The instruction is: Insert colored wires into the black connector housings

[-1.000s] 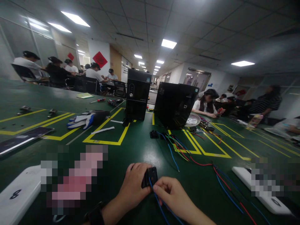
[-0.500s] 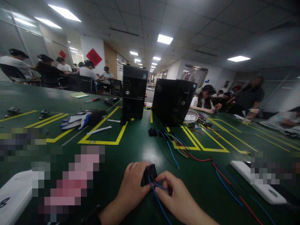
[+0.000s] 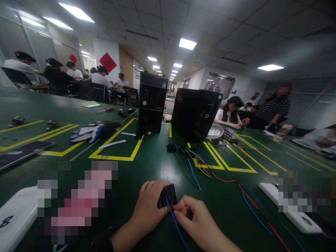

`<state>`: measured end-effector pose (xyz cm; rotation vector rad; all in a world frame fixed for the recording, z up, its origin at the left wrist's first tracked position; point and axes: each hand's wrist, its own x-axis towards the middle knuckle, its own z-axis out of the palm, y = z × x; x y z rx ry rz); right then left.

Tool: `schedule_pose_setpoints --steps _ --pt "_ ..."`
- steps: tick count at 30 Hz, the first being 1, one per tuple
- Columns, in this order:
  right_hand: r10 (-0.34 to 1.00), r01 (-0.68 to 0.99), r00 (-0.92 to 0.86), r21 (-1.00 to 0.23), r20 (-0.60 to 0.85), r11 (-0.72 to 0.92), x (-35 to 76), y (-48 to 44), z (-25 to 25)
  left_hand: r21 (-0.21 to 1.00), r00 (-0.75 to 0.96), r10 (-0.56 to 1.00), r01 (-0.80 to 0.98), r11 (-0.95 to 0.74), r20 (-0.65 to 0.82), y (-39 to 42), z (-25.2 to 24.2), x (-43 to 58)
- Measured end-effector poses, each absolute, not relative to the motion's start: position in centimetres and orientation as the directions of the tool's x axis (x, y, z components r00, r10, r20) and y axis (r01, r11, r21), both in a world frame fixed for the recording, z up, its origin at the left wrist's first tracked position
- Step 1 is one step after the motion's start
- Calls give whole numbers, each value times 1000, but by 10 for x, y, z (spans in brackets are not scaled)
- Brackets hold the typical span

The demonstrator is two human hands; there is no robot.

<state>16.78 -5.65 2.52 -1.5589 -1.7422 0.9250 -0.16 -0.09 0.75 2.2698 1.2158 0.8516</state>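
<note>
Green bench (image 3: 147, 168) across the room. Far centre: black left tower (image 3: 153, 101) and black right tower (image 3: 195, 113), upright. Far right, just beside the right tower: white basket (image 3: 222, 130); contents not distinguishable from where I stand. Near centre: left hand (image 3: 149, 201), grip wrapped round a black block (image 3: 169, 196). Right hand (image 3: 193, 215): grip narrow, beside the block; cannot tell whether it pinches anything. Blue wire (image 3: 176, 222) trails nearward from the block. Step, judged: fingertip wire work at the block. Next move seems to call for steady left support, fine right-hand control.
</note>
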Motion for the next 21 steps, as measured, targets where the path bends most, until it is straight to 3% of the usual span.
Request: schedule_pose_setpoints --steps 6,15,21 --pt "995 701 -101 -708 18 84 178 -54 33 631 426 847 571 -525 319 -1 7 -3" --pt "995 531 -96 -846 -13 40 166 -59 25 639 417 845 559 -529 335 -2 8 -1" --pt "986 686 -166 -715 27 136 171 -60 28 642 439 831 536 -548 341 0 6 -2"
